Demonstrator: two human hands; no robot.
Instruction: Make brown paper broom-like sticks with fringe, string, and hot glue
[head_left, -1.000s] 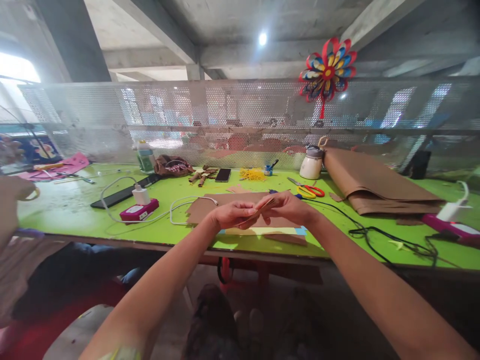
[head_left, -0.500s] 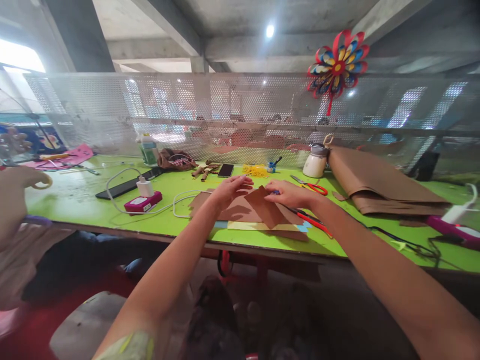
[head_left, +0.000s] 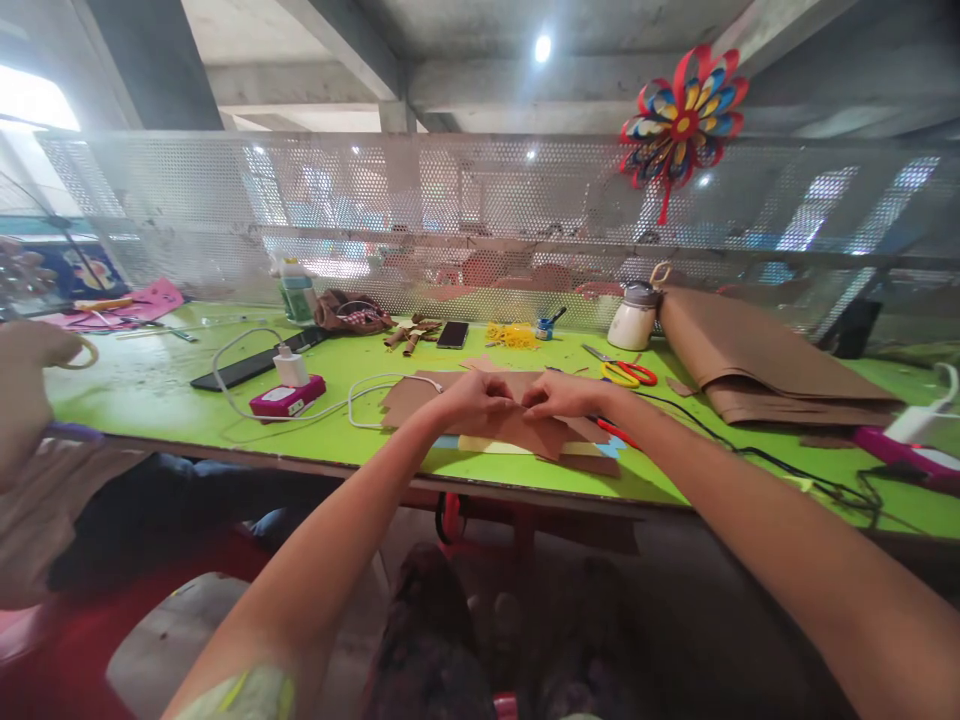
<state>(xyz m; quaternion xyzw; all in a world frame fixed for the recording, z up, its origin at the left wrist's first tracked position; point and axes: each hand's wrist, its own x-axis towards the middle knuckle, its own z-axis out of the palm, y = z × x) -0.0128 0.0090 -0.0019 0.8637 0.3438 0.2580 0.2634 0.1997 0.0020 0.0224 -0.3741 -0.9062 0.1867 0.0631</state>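
Both hands meet over brown paper sheets (head_left: 420,388) on the green table. My left hand (head_left: 480,396) is closed, thumb and fingers pinched at the top edge of a small brown paper piece (head_left: 541,436). My right hand (head_left: 561,394) is closed too, pinching the same piece just beside the left fingertips. The piece hangs tilted over the stack, its upper edge partly hidden by my fingers. Yellow and light blue paper strips show under the brown sheets. A red-handled tool (head_left: 616,432) lies by my right wrist, mostly covered.
Scissors (head_left: 630,374), a white jar (head_left: 631,318) and a large folded brown paper stack (head_left: 772,350) lie right. A phone (head_left: 453,335) and yellow scraps (head_left: 511,335) lie behind. Left are a purple power strip (head_left: 289,400), white cable and another person's hand (head_left: 34,370).
My left hand has moved right and down and now pinches the brown paper piece. My right hand has lowered slightly; the piece has dropped closer to the stack.
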